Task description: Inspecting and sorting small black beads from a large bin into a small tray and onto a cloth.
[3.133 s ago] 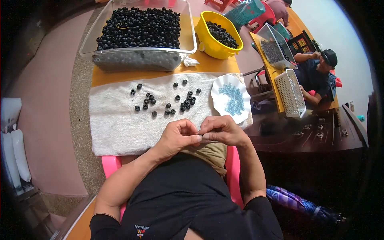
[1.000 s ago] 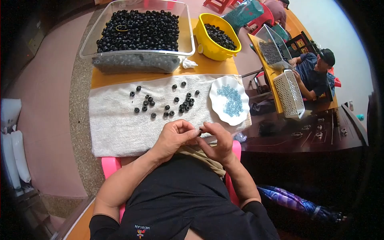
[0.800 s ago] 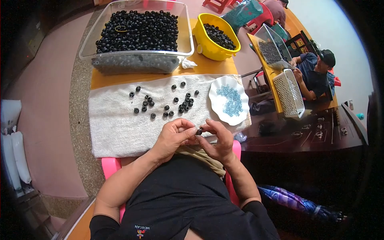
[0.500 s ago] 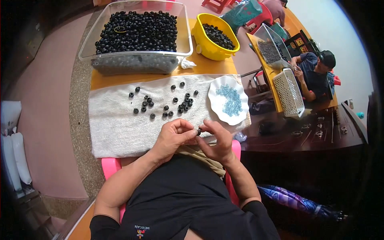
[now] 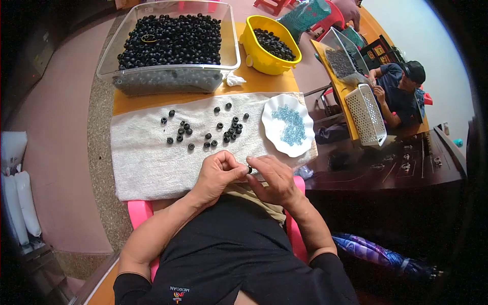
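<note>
Just over the towel's near edge, my left hand [image 5: 218, 174] pinches a small round black bead-like piece [image 5: 249, 170] between thumb and fingertips. The thumb and fingers of my right hand [image 5: 274, 178] close on the same piece from the other side and hide part of it. Ahead of both hands, several similar black pieces [image 5: 235, 127], some with a hole showing, lie scattered over the white towel [image 5: 147, 170]. A white scalloped plate [image 5: 269, 136] beyond my right hand holds many tiny pale-blue clear bits [image 5: 292, 133].
At the back of the wooden table [image 5: 122, 104] stand a clear bin [image 5: 168, 81] and a yellow tub [image 5: 254, 56], both full of black pieces. A crumpled white tissue [image 5: 235, 80] lies between them. Off right, another person [image 5: 399, 94] sits beside a white perforated basket [image 5: 365, 117].
My right hand's fingers have come in closer over the black piece, covering more of it. My left hand keeps its pinch. The whole view has shifted slightly.
</note>
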The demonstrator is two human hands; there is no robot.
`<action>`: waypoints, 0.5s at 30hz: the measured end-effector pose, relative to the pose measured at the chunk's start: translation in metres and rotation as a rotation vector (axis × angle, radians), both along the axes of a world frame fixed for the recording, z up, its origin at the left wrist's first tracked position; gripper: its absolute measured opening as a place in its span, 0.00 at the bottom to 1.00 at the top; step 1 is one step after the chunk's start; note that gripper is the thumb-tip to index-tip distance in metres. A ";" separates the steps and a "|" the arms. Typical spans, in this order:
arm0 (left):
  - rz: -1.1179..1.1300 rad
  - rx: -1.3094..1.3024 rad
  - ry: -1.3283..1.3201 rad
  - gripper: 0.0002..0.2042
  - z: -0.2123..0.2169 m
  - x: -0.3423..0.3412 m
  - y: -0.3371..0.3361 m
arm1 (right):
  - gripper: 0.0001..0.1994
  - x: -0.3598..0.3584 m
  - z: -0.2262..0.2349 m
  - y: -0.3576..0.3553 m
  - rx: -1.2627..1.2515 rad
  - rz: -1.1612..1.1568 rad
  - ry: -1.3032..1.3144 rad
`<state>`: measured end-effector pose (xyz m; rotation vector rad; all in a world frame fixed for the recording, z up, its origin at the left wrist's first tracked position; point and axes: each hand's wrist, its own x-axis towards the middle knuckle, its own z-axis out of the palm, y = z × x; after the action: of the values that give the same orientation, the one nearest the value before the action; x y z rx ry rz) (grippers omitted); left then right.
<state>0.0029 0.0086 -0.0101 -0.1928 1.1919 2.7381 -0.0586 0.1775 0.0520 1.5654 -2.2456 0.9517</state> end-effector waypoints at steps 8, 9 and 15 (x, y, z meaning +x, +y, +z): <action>-0.025 -0.025 0.026 0.09 0.000 -0.001 -0.001 | 0.24 -0.003 -0.008 0.002 0.007 0.032 -0.057; -0.005 -0.021 0.004 0.08 0.003 -0.001 -0.001 | 0.24 -0.004 -0.009 0.000 -0.010 0.025 -0.061; 0.007 0.003 -0.054 0.07 0.017 -0.002 -0.004 | 0.24 -0.007 -0.019 0.001 -0.092 -0.031 -0.169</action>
<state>0.0010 0.0047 0.0074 -0.2696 1.1756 2.7220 -0.0660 0.1785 0.0333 1.4567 -2.2923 1.2010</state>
